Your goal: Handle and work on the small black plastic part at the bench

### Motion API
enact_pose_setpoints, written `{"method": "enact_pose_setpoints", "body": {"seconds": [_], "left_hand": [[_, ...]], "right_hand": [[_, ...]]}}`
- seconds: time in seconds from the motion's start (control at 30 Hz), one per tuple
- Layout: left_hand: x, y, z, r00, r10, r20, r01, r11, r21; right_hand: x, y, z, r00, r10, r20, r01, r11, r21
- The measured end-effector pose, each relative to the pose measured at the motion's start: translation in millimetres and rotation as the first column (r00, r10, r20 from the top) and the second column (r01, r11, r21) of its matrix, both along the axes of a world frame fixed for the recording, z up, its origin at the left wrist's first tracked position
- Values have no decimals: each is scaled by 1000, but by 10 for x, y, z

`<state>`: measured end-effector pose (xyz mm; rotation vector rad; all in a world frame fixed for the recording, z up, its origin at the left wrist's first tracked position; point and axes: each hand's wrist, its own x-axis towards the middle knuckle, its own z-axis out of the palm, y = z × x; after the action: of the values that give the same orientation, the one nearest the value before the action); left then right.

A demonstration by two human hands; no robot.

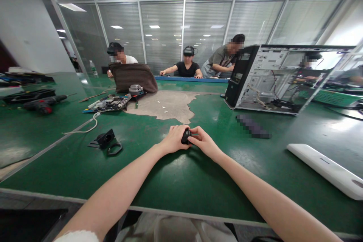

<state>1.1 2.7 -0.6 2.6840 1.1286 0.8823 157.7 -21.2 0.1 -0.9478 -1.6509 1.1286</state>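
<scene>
Between my two hands is a small black object [185,136], held low over the green tabletop [176,181]; its kind cannot be made out. My left hand [175,138] is wrapped round its left side. On the other side, the thumb and fingers of my right hand [203,140] pinch its right edge. Part of the object is hidden by the fingers. To the left lie a black plastic bracket with a round hole [105,139] and a black ring-shaped piece [114,149], both apart from my hands.
An opened computer case [238,75] stands at the right behind a blurred dark item [252,126]. A long white device [323,168] lies at right. At left are a circuit board [112,103], a power drill [45,104] and a brown cloth-like cover [132,77]. Several people work opposite.
</scene>
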Motion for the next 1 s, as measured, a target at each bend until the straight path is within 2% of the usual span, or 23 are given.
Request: {"method": "enact_pose_setpoints", "body": {"seconds": [0.1, 0.43, 0.67, 1.0], "left_hand": [[-3, -5, -4, 1000, 7, -4, -7, 1000, -6], [6, -17, 19, 1000, 4, -2, -4, 1000, -12], [-3, -14, 10, 1000, -2, -8, 2, 1000, -8], [0, -11, 13, 1000, 1, -4, -1, 1000, -12]], "right_hand": [[-2, -36, 16, 999, 25, -22, -24, 999, 21], [-20, 43, -24, 996, -89, -2, 89, 996, 1], [4, -28, 15, 997, 60, -58, -61, 998, -9], [-20, 22, -11, 997, -74, -15, 74, 997, 9]]}}
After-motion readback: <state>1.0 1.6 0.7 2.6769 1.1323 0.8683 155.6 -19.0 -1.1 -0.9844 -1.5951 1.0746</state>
